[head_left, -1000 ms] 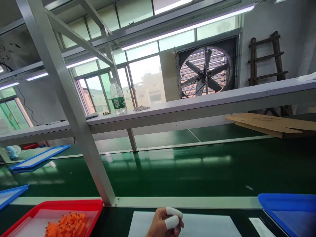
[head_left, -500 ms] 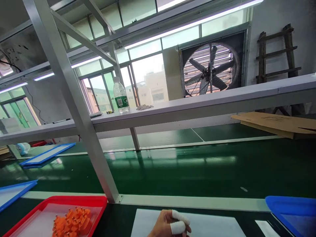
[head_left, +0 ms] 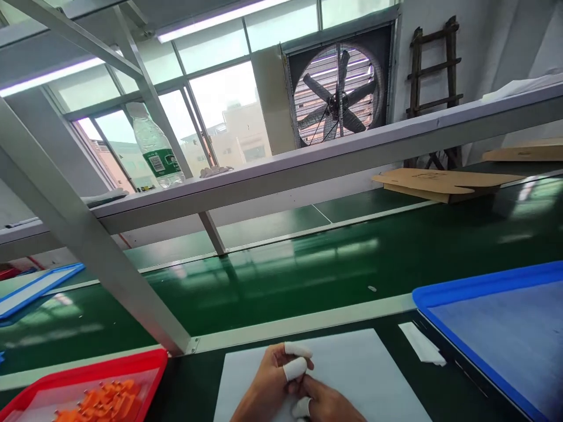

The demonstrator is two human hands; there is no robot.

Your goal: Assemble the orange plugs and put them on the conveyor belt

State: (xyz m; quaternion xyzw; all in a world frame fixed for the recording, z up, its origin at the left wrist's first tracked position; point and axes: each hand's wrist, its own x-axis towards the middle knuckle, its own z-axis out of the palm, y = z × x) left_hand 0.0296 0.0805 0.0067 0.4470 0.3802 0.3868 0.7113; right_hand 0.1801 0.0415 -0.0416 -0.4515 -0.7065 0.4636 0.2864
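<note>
My left hand [head_left: 269, 380], with white finger cots on its thumb and a fingertip, is closed in a pinch over a white sheet [head_left: 352, 357]. Against its fingertips my right hand [head_left: 329, 403] is closed too, a white cot showing on one finger. Whatever the fingers hold, if anything, is hidden or too small to make out. To the left, a red tray [head_left: 159, 366] carries a heap of small orange pieces [head_left: 105, 401] with tiny metal pins.
A blue tray [head_left: 484, 293] lies at the right, beside a white paper strip [head_left: 422, 343]. Beyond runs a green belt [head_left: 290, 272]. A slanting metal post [head_left: 118, 281] rises at left; a water bottle [head_left: 156, 146] stands on the shelf [head_left: 264, 181].
My right hand has come into view and met my left hand over the sheet. The view has turned right and tilted, showing more of the blue tray.
</note>
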